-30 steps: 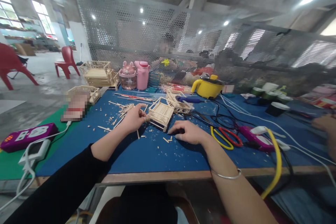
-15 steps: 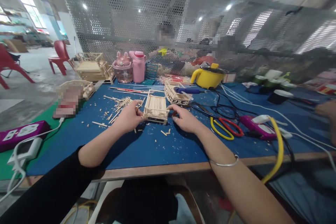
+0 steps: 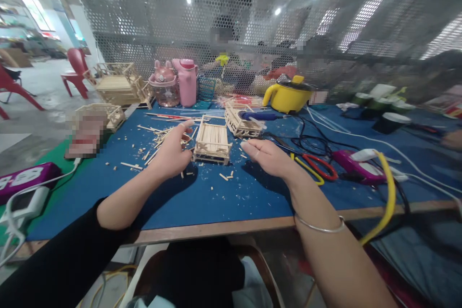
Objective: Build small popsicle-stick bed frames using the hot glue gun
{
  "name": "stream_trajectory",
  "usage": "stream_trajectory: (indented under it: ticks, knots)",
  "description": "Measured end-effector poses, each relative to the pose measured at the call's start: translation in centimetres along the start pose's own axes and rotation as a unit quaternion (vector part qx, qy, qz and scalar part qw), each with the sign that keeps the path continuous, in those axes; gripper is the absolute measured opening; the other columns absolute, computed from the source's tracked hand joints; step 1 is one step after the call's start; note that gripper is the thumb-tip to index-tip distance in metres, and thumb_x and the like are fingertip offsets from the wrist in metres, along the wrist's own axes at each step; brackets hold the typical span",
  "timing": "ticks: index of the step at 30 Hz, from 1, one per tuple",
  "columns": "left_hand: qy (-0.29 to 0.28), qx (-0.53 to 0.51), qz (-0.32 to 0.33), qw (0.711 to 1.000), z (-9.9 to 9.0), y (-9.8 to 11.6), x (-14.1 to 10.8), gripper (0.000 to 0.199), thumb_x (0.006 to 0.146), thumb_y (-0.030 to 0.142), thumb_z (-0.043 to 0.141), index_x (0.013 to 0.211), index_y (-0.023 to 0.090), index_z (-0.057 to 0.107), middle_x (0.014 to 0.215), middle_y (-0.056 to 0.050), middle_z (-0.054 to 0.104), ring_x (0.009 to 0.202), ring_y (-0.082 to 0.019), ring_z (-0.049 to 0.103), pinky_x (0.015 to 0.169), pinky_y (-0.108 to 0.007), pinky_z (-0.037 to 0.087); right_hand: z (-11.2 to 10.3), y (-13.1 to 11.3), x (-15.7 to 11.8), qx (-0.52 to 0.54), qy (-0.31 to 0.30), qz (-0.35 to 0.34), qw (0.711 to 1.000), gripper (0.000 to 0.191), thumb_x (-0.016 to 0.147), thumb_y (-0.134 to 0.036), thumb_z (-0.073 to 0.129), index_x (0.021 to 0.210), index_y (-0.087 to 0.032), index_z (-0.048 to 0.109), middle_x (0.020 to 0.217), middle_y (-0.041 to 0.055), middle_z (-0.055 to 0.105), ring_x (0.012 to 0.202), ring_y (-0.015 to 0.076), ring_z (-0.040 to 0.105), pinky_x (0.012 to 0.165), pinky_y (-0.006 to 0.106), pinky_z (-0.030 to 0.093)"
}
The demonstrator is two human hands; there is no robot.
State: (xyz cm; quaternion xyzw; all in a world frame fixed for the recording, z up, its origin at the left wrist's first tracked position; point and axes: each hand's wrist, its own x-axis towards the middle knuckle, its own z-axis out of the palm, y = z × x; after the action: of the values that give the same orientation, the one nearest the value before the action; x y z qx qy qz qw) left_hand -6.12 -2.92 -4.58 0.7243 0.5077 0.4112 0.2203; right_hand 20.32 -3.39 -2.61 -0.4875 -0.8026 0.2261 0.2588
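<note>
A small wooden stick frame (image 3: 212, 140) with a slatted top stands on the blue table mat (image 3: 231, 202). Just left of it is my left hand (image 3: 173, 151), fingers apart and holding nothing, beside loose wooden sticks (image 3: 155, 147). My right hand (image 3: 265, 155) hovers to the right of the frame, not touching it, with its fingers together; whether anything is between them is too small to tell. Behind the frame, a second stick piece (image 3: 241, 124) has a blue glue gun (image 3: 258, 115) lying over it.
Yellow-and-red-handled scissors (image 3: 319, 168), black cables and a purple power strip (image 3: 359, 167) lie to the right. A yellow pot (image 3: 290, 96) and pink bottle (image 3: 187, 83) stand at the back. A phone (image 3: 86, 134) is at left, near larger stick pieces (image 3: 117, 84).
Both hands have come off the stick frame and moved apart, the left one leftward and the right one rightward. The view has shifted slightly.
</note>
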Motion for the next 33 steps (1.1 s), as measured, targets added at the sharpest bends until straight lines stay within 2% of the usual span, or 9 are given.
stream_trajectory:
  ticks: [6, 12, 14, 16, 18, 23, 28, 30, 33]
  knots:
    - [0.064, -0.037, 0.054, 0.996, 0.1, -0.6, 0.2, 0.065, 0.067, 0.004, 0.050, 0.130, 0.017, 0.046, 0.119, -0.010, 0.058, 0.099, -0.019, 0.057, 0.081, -0.034, 0.050, -0.1, 0.3, -0.3, 0.041, -0.050, -0.006, 0.998, 0.030, 0.084, -0.046, 0.055, 0.076, -0.021, 0.043, 0.066, -0.0059, 0.041, 0.061, 0.0100, 0.036, 0.059, 0.024, 0.033]
    - [0.083, -0.049, 0.069, 0.993, 0.3, -0.5, 0.2, 0.058, 0.069, 0.005, 0.051, 0.125, 0.017, 0.050, 0.113, -0.009, 0.061, 0.094, -0.017, 0.058, 0.077, -0.031, 0.051, -0.2, 0.2, 0.1, 0.104, 0.179, -0.006, 0.978, 0.051, 0.083, -0.064, 0.052, 0.059, -0.021, 0.036, 0.054, -0.0066, 0.031, 0.052, 0.0086, 0.027, 0.050, 0.025, 0.026]
    - [0.091, -0.049, 0.072, 0.992, 0.3, -0.3, 0.2, 0.055, 0.070, 0.005, 0.051, 0.124, 0.016, 0.050, 0.111, -0.009, 0.061, 0.093, -0.016, 0.058, 0.076, -0.030, 0.051, -0.2, 0.1, 0.2, 0.188, 0.203, 0.012, 0.961, 0.060, 0.082, -0.072, 0.045, 0.052, -0.022, 0.031, 0.047, -0.0060, 0.029, 0.046, 0.0079, 0.025, 0.046, 0.026, 0.023]
    - [0.106, -0.049, 0.074, 0.990, 0.3, -0.1, 0.1, 0.048, 0.075, 0.010, 0.053, 0.124, 0.015, 0.051, 0.110, -0.009, 0.062, 0.092, -0.015, 0.059, 0.075, -0.029, 0.051, -0.3, -0.2, 0.1, 0.303, 0.153, 0.018, 0.941, 0.065, 0.080, -0.079, 0.037, 0.048, -0.023, 0.028, 0.042, -0.0050, 0.031, 0.040, 0.0078, 0.028, 0.042, 0.025, 0.023]
    - [0.127, -0.043, 0.083, 0.987, 0.1, 0.2, -0.1, 0.041, 0.083, 0.019, 0.054, 0.123, 0.014, 0.051, 0.110, -0.010, 0.063, 0.092, -0.016, 0.060, 0.077, -0.029, 0.051, -0.3, -0.6, -0.1, 0.391, 0.045, 0.017, 0.919, 0.070, 0.078, -0.084, 0.027, 0.050, -0.021, 0.041, 0.041, -0.0022, 0.042, 0.037, 0.0092, 0.037, 0.040, 0.025, 0.027]
    - [0.156, 0.015, 0.178, 0.971, 0.1, 1.6, -0.9, 0.040, 0.090, 0.035, 0.051, 0.125, 0.016, 0.051, 0.114, -0.011, 0.065, 0.103, -0.019, 0.060, 0.089, -0.033, 0.049, -0.4, -1.3, -0.6, 0.477, -0.147, 0.007, 0.867, 0.095, 0.074, -0.088, 0.011, 0.090, -0.013, 0.068, 0.051, 0.0054, 0.063, 0.037, 0.0122, 0.050, 0.040, 0.024, 0.032]
    - [0.034, -0.022, 0.263, 0.964, 2.5, 5.1, -1.8, 0.043, 0.083, 0.039, 0.064, 0.120, 0.018, 0.061, 0.113, -0.010, 0.069, 0.103, -0.021, 0.064, 0.092, -0.034, 0.050, -0.1, -1.0, -1.1, 0.529, -0.234, -0.036, 0.815, 0.100, 0.072, -0.090, 0.012, 0.100, -0.011, 0.067, 0.055, 0.0073, 0.067, 0.038, 0.0122, 0.052, 0.039, 0.021, 0.034]
    - [0.002, -0.117, 0.237, 0.964, 4.1, 6.7, -2.0, 0.024, 0.087, 0.035, 0.061, 0.104, 0.020, 0.069, 0.102, -0.007, 0.074, 0.095, -0.018, 0.068, 0.088, -0.031, 0.051, 0.2, -0.7, -1.3, 0.548, -0.266, -0.072, 0.790, 0.086, 0.075, -0.087, 0.026, 0.097, -0.013, 0.065, 0.058, 0.0073, 0.068, 0.037, 0.0104, 0.050, 0.037, 0.019, 0.032]
    - [0.027, -0.336, 0.084, 0.938, 6.0, 9.1, -2.1, 0.022, 0.081, 0.037, 0.067, 0.092, 0.018, 0.072, 0.091, -0.006, 0.076, 0.086, -0.018, 0.070, 0.082, -0.031, 0.054, 0.8, -0.3, -1.3, 0.578, -0.322, -0.141, 0.736, 0.065, 0.079, -0.069, 0.051, 0.115, -0.015, 0.057, 0.064, 0.0048, 0.070, 0.034, 0.0071, 0.044, 0.035, 0.016, 0.032]
